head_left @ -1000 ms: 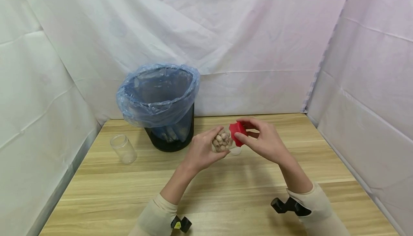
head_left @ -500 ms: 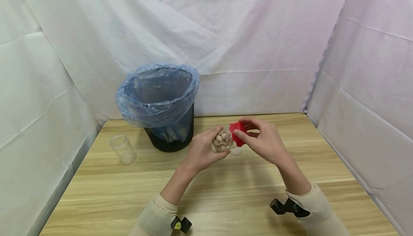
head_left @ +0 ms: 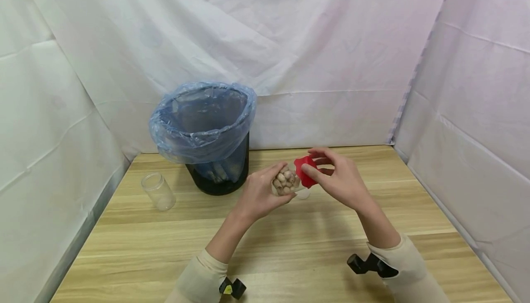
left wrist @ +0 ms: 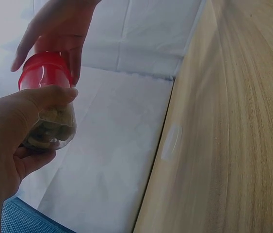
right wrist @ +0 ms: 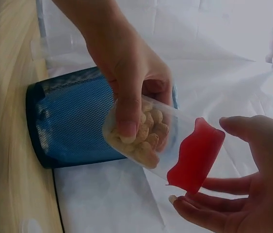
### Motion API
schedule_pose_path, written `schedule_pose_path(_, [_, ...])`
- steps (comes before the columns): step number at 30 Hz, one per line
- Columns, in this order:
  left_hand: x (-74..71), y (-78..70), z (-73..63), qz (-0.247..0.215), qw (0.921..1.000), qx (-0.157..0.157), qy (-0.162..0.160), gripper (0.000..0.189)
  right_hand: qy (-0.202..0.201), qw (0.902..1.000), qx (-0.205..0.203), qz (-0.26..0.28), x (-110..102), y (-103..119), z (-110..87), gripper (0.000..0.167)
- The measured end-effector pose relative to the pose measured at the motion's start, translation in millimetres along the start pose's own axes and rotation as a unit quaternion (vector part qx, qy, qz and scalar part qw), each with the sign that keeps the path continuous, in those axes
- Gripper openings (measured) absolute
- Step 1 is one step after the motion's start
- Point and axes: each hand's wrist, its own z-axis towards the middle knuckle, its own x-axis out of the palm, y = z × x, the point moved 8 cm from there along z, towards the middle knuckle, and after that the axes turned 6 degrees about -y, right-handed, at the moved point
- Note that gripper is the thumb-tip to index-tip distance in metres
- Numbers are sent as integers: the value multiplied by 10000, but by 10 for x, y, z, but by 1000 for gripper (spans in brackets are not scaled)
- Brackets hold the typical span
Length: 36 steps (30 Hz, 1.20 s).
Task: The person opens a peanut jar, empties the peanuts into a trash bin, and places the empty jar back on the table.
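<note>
My left hand (head_left: 258, 193) grips a clear jar (right wrist: 171, 121) tilted well over, above the table. Inside it lie several pale, nut-like pieces (head_left: 285, 181). A red lid (right wrist: 197, 155) with a wavy edge sits on the jar's right end. My right hand (head_left: 337, 179) holds this lid at its rim, with the thumb on the near side and fingers curled round the far side. In the right wrist view, the thumb tip and fingertips are right at the lid's edges. Below the jar, a small clear disc (head_left: 303, 194) lies on the table.
At the back left stands a black mesh bin (head_left: 217, 181) lined with a blue bag (head_left: 198, 144). Left of it is a second clear jar (head_left: 158, 191), without a lid. White cloth walls (head_left: 331, 64) border the wooden table (head_left: 290, 257) behind and at both sides.
The right hand's fingers have lifted and spread slightly, and the thumb has shifted a little on the lid. The lid has turned slightly. The left hand and jar stay in place.
</note>
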Motion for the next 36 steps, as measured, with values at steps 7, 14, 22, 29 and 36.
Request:
schedule_pose_path(7, [5, -16, -2, -2, 9999, 111, -2, 73, -80, 9982, 130, -577, -16, -5, -14, 49])
schedule_pose_path(14, [6, -11, -3, 50, 9999, 143, -27, 73, 294, 9996, 18, 3, 16, -8, -4, 50])
schedule_pose_path(22, [16, 10, 1, -9, 10000, 56, 11, 73, 464, 9985, -81, 284, 3, -7, -11, 50])
schedule_pose_path(29, [-1, 54, 8, -157, 9998, -82, 21, 73, 309, 9989, -81, 338, -92, -6, 6, 47])
schedule_pose_path(36, [-58, 105, 16, -153, 9996, -183, -115, 74, 187, 9987, -11, 470, -206, -9, 27, 46])
